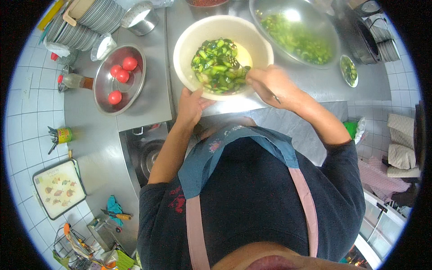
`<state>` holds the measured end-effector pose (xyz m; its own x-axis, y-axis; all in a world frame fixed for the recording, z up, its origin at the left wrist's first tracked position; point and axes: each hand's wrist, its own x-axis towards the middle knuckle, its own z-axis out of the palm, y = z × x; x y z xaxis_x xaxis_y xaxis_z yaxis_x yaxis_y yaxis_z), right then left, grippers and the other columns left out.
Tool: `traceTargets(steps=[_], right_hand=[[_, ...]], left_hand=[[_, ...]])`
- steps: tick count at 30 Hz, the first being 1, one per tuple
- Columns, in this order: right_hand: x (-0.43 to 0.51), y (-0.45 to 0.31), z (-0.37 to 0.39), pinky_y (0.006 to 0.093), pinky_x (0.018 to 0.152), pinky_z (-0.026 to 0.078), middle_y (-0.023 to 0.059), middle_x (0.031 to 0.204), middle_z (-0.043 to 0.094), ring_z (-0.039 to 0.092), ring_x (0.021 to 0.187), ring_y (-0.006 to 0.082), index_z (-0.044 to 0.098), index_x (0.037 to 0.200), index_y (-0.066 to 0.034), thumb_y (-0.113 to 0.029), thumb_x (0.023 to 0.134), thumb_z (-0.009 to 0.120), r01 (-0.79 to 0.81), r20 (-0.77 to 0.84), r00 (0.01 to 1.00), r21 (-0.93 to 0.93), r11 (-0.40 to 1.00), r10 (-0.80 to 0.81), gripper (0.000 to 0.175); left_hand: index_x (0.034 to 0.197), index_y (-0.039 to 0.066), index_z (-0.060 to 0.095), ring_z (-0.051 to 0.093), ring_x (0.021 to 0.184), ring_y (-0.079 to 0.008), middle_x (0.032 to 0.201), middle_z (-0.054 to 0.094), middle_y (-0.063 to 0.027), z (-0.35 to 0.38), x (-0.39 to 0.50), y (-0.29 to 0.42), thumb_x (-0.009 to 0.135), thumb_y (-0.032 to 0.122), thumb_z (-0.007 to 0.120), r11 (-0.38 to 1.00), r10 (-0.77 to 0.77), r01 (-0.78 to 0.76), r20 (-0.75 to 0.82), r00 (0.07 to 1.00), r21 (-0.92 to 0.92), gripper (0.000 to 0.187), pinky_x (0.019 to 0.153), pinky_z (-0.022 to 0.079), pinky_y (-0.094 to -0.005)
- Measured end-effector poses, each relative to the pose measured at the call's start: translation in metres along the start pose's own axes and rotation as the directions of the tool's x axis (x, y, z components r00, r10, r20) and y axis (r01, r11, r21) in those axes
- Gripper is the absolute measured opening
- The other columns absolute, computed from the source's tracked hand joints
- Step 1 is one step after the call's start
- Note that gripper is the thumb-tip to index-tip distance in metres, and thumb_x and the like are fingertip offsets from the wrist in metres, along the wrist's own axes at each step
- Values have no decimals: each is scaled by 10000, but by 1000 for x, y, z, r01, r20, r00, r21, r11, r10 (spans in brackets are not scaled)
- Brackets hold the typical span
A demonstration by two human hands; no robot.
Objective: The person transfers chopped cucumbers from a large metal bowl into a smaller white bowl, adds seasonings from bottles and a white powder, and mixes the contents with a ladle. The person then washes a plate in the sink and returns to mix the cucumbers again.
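A deep cream bowl [187, 47] stands before me on the steel counter, holding chopped green vegetable pieces, probably cucumber [214, 54], with red bits among them. Yellowish liquid shows at the bowl's right side. My left hand [193, 104] grips the near left part of the rim, thumb at the edge and fingers spread beneath. In my right hand [275, 84], at the bowl's right rim, is the handle of a slotted metal spoon [234, 62]. Its perforated head is over the green pieces; whether it touches them is unclear.
A large steel bowl [324, 30] with more green pieces stands at the back right, near a small filled white dish [349, 71]. Several tomatoes lie in a steel basin [136, 79] at left. Behind it are a metal pot [145, 23] and stacked plates [104, 18]. A knife [125, 216] lies lower left.
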<state>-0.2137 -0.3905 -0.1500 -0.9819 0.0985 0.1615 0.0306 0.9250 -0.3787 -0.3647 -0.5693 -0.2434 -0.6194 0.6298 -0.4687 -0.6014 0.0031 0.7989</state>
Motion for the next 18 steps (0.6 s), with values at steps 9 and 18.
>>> traceTargets(steps=[9,18], right_hand=[[-3,9,-1,444,630,466,136,666,582,601,653,320,546,722,-61,-159,732,524,182,112,979,-111,977,-169,100],[64,57,61,420,615,448,106,701,586,588,623,299,559,787,-82,-156,742,527,223,-134,960,-159,962,-245,92]], left_hand=[[1179,-41,361,621,847,-294,1066,541,-214,-11,10,-1,871,68,465,995,44,-40,-40,998,90,344,635,573,-373],[1094,-28,406,637,798,-235,1004,576,-177,-25,22,17,861,109,526,981,64,-66,15,998,180,296,567,561,-301]])
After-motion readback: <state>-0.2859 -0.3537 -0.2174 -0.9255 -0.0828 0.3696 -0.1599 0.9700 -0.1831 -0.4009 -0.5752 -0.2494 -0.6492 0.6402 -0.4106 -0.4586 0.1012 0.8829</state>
